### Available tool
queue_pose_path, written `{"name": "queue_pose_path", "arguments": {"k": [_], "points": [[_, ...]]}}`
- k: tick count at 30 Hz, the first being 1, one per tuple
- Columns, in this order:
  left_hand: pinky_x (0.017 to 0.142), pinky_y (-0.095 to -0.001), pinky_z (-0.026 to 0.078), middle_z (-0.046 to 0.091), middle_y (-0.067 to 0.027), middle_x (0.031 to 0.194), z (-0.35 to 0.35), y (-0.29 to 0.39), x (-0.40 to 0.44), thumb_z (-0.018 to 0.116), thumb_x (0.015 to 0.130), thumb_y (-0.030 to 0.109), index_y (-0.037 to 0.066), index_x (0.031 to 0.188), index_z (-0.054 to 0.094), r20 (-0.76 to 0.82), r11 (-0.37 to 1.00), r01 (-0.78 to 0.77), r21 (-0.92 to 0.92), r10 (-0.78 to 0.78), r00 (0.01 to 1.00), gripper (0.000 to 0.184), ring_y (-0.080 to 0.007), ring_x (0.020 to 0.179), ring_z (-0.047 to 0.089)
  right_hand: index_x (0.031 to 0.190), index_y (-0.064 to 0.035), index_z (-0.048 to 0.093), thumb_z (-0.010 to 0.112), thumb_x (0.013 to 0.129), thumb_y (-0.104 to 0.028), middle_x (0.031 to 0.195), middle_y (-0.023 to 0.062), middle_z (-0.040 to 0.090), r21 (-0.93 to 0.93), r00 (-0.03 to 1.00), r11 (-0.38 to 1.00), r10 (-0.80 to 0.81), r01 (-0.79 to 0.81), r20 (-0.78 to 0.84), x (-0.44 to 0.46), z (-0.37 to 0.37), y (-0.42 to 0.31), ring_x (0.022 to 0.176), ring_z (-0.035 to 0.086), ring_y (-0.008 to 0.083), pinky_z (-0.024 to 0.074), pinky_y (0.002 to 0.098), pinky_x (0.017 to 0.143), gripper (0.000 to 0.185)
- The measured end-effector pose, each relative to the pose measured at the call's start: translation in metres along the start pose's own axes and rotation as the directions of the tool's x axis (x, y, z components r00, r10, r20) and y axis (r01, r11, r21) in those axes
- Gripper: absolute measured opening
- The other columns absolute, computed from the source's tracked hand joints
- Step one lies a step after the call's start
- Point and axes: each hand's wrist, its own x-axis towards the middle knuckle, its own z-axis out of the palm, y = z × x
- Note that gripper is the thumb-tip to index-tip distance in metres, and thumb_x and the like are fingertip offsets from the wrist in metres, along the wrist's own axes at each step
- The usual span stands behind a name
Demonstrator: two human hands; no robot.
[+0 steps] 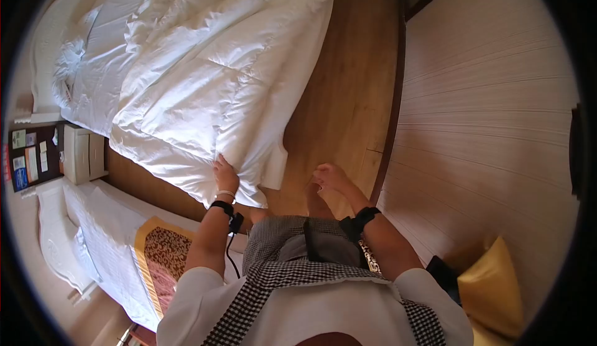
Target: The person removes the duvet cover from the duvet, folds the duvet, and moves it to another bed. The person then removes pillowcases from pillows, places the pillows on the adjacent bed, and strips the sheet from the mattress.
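A puffy white duvet (193, 78) lies spread and wrinkled over the large bed, its near corner hanging over the bed's edge. My left hand (225, 175) touches that corner; its fingers rest on the fabric, and whether they pinch it cannot be made out. To the right of the duvet, my right hand (331, 177) hangs above the wooden floor with its fingers curled together. Anything held between those fingers is too small to name. Black straps circle both wrists.
A second bed (112, 246) with a patterned runner (163, 253) stands at lower left. Between the beds is a white nightstand (84, 154). The wooden floor (348, 97) runs beside a panelled wall (472, 116). A yellow cushion (494, 287) sits at lower right.
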Motion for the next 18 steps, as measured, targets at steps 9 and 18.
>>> {"name": "queue_pose_path", "arguments": {"k": [9, 18], "points": [[0.085, -0.0474, 0.046, 0.057, -0.0261, 0.114, -0.159, 0.064, -0.09, 0.044, 0.078, -0.006, 0.0, 0.137, 0.034, 0.186, 0.949, 0.024, -0.315, 0.037, 0.982, 0.06, -0.0414, 0.1, 0.058, 0.101, 0.0026, 0.063, 0.061, 0.084, -0.024, 0.081, 0.0115, 0.066, -0.17, 0.982, 0.971, 0.18, -0.168, 0.056, -0.007, -0.09, -0.003, 0.069, 0.063, 0.0161, 0.0493, 0.0281, 0.056, 0.032], [0.092, -0.041, 0.044, 0.058, -0.0203, 0.119, 0.006, 0.099, 0.035, 0.069, 0.068, 0.041, 0.004, 0.116, 0.06, 0.706, 0.97, 0.227, -0.081, -0.105, 0.7, 0.061, -0.0295, 0.112, 0.056, 0.104, 0.0001, 0.063, 0.061, 0.082, -0.026, 0.094, 0.0162, 0.066, -0.536, 0.973, 0.816, -0.139, 0.217, 0.182, 0.115, -0.191, -0.167, 0.076, 0.064, 0.0283, 0.0495, 0.0353, 0.073, 0.034]]}}
